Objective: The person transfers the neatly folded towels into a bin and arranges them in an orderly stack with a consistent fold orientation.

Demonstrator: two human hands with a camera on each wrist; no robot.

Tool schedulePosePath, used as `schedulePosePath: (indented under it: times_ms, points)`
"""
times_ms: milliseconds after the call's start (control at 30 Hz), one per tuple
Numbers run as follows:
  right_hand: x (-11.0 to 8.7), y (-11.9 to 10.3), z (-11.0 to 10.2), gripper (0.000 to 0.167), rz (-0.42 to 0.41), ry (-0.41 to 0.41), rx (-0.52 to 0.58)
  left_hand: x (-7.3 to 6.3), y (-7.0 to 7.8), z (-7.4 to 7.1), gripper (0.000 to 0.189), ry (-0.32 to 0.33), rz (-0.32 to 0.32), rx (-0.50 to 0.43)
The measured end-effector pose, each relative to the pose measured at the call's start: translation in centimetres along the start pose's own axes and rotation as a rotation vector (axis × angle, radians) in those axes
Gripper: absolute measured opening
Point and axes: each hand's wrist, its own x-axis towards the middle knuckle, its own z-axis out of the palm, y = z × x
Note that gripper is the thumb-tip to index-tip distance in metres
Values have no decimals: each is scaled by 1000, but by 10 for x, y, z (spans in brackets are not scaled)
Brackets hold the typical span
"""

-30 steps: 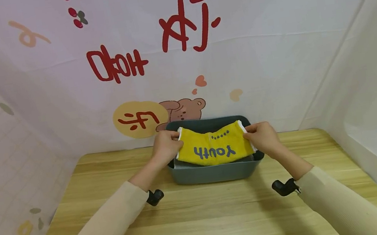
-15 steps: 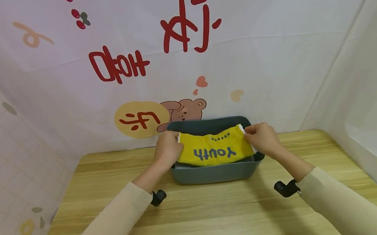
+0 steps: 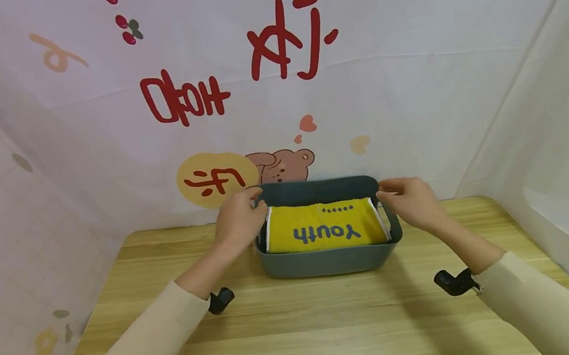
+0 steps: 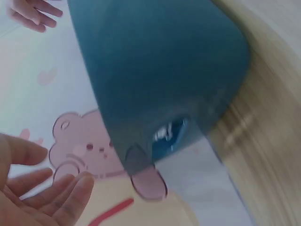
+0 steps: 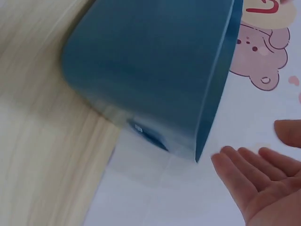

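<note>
A folded yellow towel (image 3: 325,219) with white side edges and the grey word "Youth" lies flat inside a blue-green plastic bin (image 3: 329,262). The left hand (image 3: 238,221) is at the bin's left end, holding nothing; its fingers are spread apart and relaxed in the left wrist view. At the opposite end hovers the right hand (image 3: 414,203), also free of the towel, with its fingers loosely extended in the right wrist view. Both wrist views show the bin's outer wall (image 4: 164,61) and a handle slot (image 5: 148,135); the towel is hidden from them by that wall.
The bin stands at the far edge of a wood-grain table (image 3: 328,329), against a white backdrop (image 3: 404,100) printed with red characters and a bear. White sheets hang on both sides. A black wrist mount (image 3: 454,282) sticks out from the right wrist, another from the left.
Both hands have let go of the towel's ends and moved outward, left and right. The towel, earlier held by its ends and sagging in the middle, now lies flat in the bin.
</note>
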Motion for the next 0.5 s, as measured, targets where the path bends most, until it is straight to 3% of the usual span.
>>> schedulePosePath:
  times_ms: [167,400,500]
  points:
    - [-10,-1,-14,56,-68,36,-51,-14,-15,-20,44,19,59,41]
    - [-40,9,-31,64,-102,94,-193,-34,-37,-41,56,-33,56,75]
    - [-52,18,-35,64,-129,130,-257,-43,-44,-46,58,-23,66,111]
